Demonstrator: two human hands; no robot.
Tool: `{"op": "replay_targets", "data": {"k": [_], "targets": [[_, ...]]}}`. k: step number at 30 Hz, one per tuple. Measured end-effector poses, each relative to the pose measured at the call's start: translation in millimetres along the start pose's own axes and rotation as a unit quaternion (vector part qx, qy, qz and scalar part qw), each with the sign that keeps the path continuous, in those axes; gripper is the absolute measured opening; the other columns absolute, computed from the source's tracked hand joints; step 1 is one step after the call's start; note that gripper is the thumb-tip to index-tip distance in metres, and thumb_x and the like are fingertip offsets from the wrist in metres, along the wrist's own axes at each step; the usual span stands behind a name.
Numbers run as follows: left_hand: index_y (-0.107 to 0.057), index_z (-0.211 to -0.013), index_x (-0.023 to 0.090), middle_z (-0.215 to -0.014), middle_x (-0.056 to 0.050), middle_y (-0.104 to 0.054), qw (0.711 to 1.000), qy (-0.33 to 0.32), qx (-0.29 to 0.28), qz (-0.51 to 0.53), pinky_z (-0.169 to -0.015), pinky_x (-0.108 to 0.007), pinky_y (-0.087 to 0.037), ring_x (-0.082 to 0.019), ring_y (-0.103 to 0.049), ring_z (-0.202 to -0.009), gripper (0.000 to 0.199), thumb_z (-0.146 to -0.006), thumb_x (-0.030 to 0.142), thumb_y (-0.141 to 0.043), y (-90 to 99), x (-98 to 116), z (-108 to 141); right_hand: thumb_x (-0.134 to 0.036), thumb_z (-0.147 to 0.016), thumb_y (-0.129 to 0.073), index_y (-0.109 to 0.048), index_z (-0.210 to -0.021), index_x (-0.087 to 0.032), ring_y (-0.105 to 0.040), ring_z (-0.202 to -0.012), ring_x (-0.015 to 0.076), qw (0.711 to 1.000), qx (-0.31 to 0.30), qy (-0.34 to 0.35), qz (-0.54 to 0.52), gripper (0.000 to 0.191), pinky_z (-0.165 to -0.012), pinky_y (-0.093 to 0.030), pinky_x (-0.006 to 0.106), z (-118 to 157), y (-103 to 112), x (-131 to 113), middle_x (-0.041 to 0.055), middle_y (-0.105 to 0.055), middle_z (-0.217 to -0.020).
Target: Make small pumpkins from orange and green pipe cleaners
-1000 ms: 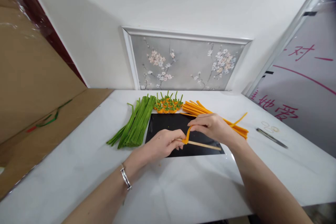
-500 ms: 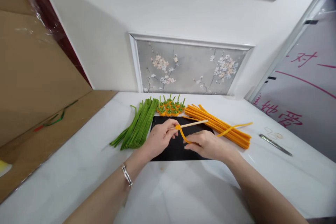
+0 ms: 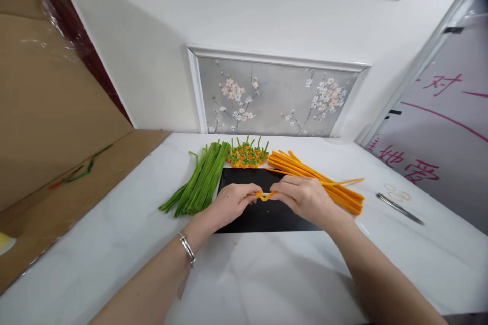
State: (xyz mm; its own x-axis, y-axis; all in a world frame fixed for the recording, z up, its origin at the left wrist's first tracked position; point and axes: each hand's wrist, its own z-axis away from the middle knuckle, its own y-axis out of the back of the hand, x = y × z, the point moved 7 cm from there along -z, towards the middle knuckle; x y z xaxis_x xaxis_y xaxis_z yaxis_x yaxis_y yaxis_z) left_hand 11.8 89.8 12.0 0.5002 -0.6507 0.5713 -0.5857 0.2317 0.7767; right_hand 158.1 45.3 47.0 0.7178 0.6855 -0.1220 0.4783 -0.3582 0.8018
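Note:
Over the black mat (image 3: 267, 218), my left hand (image 3: 232, 203) is closed in a pinch at the coiled end of an orange pipe cleaner (image 3: 264, 197). My right hand (image 3: 307, 198) pinches the same pipe cleaner from the other side, so a short sagging piece shows between the fingertips. The pale wooden stick it was wound on is mostly hidden by the fingers. A bundle of orange pipe cleaners (image 3: 343, 197) lies beside my right hand. To the left of the mat rests a bundle of green pipe cleaners (image 3: 204, 180).
Several small orange pieces with green stems (image 3: 247, 155) stand behind the mat. Tweezers (image 3: 400, 208) and pale rubber bands (image 3: 397, 193) lie at the right of the white table (image 3: 267, 274). Cardboard (image 3: 57, 111) borders the left, a wall panel (image 3: 278, 96) the back.
My right hand has moved up and turned, its fingers now close to my left. The stick that pointed right is now mostly covered. The left hand has shifted slightly down.

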Motion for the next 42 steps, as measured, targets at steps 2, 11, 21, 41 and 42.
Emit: {"op": "replay_targets", "data": {"k": [2, 11, 21, 41, 42], "targets": [[-0.068, -0.106, 0.023, -0.093, -0.001, -0.074, 1.0, -0.023, -0.014, 0.008, -0.077, -0.023, -0.047, -0.016, -0.068, -0.084, 0.025, -0.091, 0.017, -0.048, -2.8, 6, 1, -0.037, -0.098, -0.05, -0.071, -0.096, -0.022, -0.065, -0.073, 0.0142, 1.0, 0.013, -0.013, -0.024, 0.026, -0.067, -0.047, 0.024, -1, 2, 8, 0.0038, -0.069, -0.084], [-0.069, -0.1, 0.021, -0.094, -0.002, -0.073, 0.996, -0.081, -0.027, 0.037, -0.076, -0.022, -0.046, -0.014, -0.065, -0.084, 0.024, -0.092, 0.013, -0.048, -3.5, 28, 3, -0.035, -0.095, -0.055, -0.073, -0.092, -0.023, -0.066, -0.073, 0.0154, 0.99, 0.006, -0.064, -0.126, 0.022, -0.07, -0.052, 0.027, -2, -2, 34, 0.003, -0.071, -0.082], [-0.068, -0.099, 0.019, -0.091, -0.001, -0.073, 0.992, -0.035, 0.035, 0.112, -0.076, -0.021, -0.049, -0.013, -0.068, -0.084, 0.021, -0.091, 0.014, -0.049, 10.0, 30, 2, -0.031, -0.096, -0.052, -0.069, -0.082, -0.021, -0.059, -0.058, 0.0125, 0.982, -0.098, -0.075, -0.142, 0.024, -0.054, -0.042, 0.023, 5, -28, 32, -0.0005, -0.066, -0.068], [-0.07, -0.111, 0.022, -0.106, -0.004, -0.074, 0.997, -0.026, 0.068, 0.012, -0.084, -0.027, -0.052, -0.019, -0.068, -0.096, 0.029, -0.09, 0.013, -0.052, 9.5, 6, 0, -0.032, -0.099, -0.045, -0.067, -0.086, -0.019, -0.061, -0.065, 0.0154, 0.998, -0.053, 0.009, -0.012, 0.029, -0.061, -0.043, 0.027, 2, 1, -14, 0.0039, -0.065, -0.074], [-0.07, -0.112, 0.021, -0.106, -0.004, -0.074, 0.998, -0.025, 0.061, 0.008, -0.084, -0.028, -0.051, -0.019, -0.068, -0.096, 0.03, -0.09, 0.013, -0.052, 8.8, 7, 0, -0.032, -0.099, -0.045, -0.069, -0.09, -0.02, -0.062, -0.067, 0.0154, 0.999, -0.036, -0.001, -0.016, 0.028, -0.062, -0.044, 0.026, 2, 3, -10, 0.0042, -0.066, -0.077]]}}
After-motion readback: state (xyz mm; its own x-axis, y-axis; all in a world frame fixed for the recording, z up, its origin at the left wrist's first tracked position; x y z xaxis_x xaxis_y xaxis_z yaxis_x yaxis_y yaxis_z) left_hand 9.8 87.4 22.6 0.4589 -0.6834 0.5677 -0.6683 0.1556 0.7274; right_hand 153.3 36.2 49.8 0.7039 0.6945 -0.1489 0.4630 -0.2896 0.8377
